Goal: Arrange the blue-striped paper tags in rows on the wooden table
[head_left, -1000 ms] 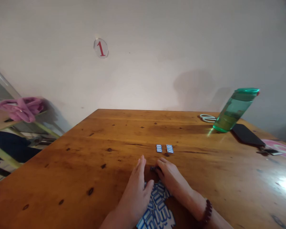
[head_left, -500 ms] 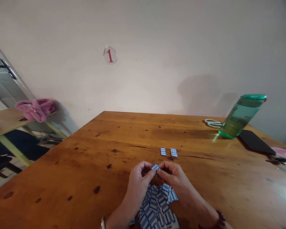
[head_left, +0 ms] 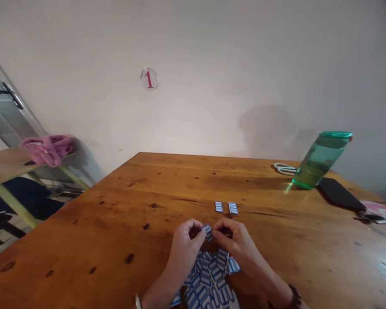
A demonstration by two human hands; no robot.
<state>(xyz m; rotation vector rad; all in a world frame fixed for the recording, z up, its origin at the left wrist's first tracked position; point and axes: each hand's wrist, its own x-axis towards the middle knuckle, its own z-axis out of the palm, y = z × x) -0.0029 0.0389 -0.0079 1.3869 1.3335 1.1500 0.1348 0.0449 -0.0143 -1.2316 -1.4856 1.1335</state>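
Observation:
Between the thumb and index finger of my left hand is a small blue-and-white striped card, tilted. The fingers of my right hand pinch together at the card's right edge. Beneath both hands lies a loose pile of the same cards, overlapping at many angles. Farther up the table, two stacks of similar cards, a left one and a right one, lie side by side with a narrow gap between them.
On the right of the wooden table stand a green water bottle, a coiled white cable, a black phone-like slab and a pink round item. A pink cloth lies on another table at left.
The card between my fingers has turned, showing more of its striped face, and has dropped slightly. My hands stay close together above the pile. The view has tipped slightly upward.

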